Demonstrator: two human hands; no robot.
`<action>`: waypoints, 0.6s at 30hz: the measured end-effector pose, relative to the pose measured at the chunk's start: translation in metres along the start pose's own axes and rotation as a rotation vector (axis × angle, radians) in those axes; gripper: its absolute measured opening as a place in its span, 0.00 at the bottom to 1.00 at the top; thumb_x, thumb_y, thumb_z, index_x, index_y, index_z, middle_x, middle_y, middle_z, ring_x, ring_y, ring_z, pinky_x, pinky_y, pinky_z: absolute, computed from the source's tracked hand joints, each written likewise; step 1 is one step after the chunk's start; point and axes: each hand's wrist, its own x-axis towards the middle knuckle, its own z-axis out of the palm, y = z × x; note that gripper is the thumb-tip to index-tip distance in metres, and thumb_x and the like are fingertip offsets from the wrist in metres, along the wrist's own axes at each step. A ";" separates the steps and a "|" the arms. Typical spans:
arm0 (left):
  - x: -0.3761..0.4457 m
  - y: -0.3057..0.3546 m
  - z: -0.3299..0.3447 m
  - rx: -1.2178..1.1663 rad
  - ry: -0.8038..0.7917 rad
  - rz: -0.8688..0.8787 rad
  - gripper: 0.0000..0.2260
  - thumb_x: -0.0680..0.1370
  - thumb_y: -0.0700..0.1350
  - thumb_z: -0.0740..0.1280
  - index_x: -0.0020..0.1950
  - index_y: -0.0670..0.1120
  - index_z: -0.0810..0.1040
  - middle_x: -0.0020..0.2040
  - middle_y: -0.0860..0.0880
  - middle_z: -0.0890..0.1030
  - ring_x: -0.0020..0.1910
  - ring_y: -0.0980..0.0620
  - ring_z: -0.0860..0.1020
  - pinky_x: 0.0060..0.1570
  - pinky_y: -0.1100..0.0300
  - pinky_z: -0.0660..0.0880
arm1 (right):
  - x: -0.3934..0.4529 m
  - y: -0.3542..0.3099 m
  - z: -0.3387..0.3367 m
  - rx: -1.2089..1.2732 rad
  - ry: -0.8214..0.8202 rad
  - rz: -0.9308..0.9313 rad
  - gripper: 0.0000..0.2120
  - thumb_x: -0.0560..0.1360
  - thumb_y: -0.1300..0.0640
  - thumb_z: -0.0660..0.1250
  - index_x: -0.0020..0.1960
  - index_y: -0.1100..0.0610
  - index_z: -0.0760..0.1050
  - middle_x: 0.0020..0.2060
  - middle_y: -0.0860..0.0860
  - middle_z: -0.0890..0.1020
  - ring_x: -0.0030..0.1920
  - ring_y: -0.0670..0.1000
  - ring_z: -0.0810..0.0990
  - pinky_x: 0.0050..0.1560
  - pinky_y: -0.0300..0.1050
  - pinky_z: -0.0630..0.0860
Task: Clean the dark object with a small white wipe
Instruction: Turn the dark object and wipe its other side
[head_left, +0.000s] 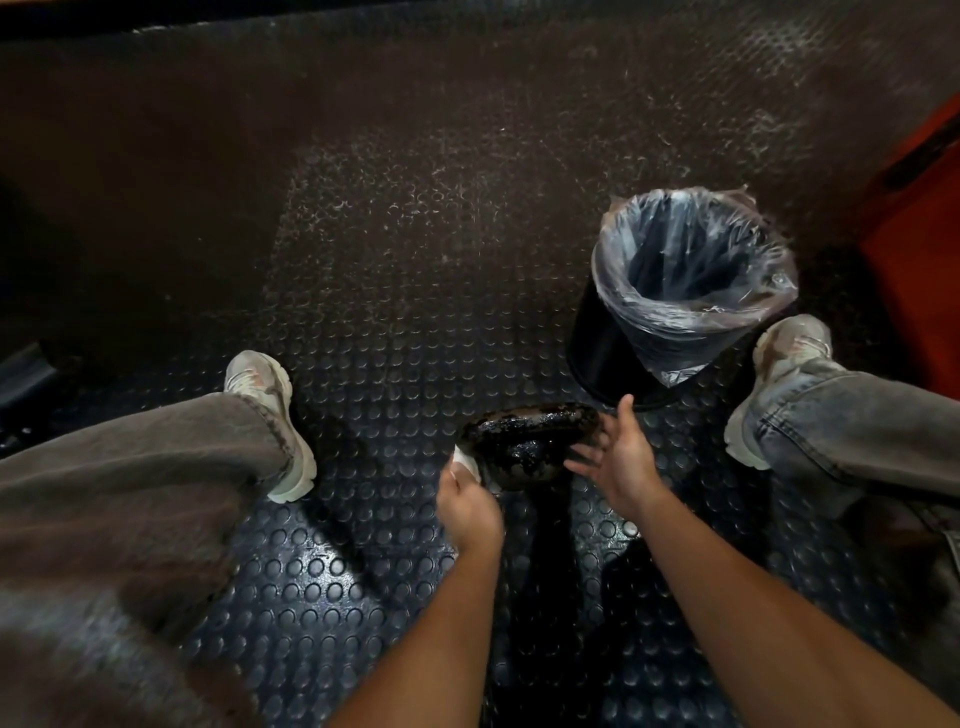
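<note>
Head view, looking down between my knees: the dark object (524, 444), a glossy rounded piece with a mottled wet-looking surface, sits low at the centre of frame above the studded rubber floor (363, 291), between my two hands. At its left edge my left hand (467, 501) has its fingers curled round a small white wipe (464, 460), which touches or nearly touches the object's rim. On the opposite side my right hand (618, 457) is spread, fingers straight and thumb raised, its fingertips against the object's right flank as a brace; it grips nothing. Both forearms run up from the lower edge and converge on the object. I judge the step in hand to be the wiping itself, at or near its start, since the sheen covers most of the surface. The next move calls for drawing the wipe across the top while the right hand steadies. Just beyond stands a black bin (602, 348) with a clear plastic liner (691, 260), flanked by my shoes.
</note>
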 end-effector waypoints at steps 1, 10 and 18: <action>0.006 0.008 0.002 -0.106 -0.007 -0.094 0.17 0.86 0.49 0.56 0.63 0.42 0.79 0.55 0.42 0.82 0.54 0.43 0.79 0.58 0.51 0.74 | 0.000 0.000 0.000 -0.004 -0.004 -0.002 0.42 0.75 0.24 0.49 0.71 0.54 0.73 0.66 0.55 0.79 0.64 0.60 0.79 0.54 0.58 0.78; -0.012 0.002 -0.011 0.088 -0.057 0.519 0.20 0.85 0.57 0.51 0.76 0.58 0.68 0.68 0.44 0.79 0.65 0.43 0.78 0.62 0.45 0.77 | -0.006 -0.004 0.004 0.011 -0.013 -0.001 0.38 0.79 0.28 0.46 0.69 0.54 0.74 0.65 0.54 0.80 0.64 0.59 0.79 0.62 0.62 0.76; 0.012 0.020 0.007 -0.151 0.002 -0.171 0.17 0.86 0.49 0.55 0.62 0.41 0.79 0.56 0.42 0.81 0.55 0.42 0.78 0.57 0.51 0.75 | -0.006 -0.004 0.001 -0.014 -0.026 -0.009 0.38 0.78 0.27 0.47 0.68 0.53 0.75 0.64 0.53 0.81 0.64 0.58 0.79 0.62 0.61 0.77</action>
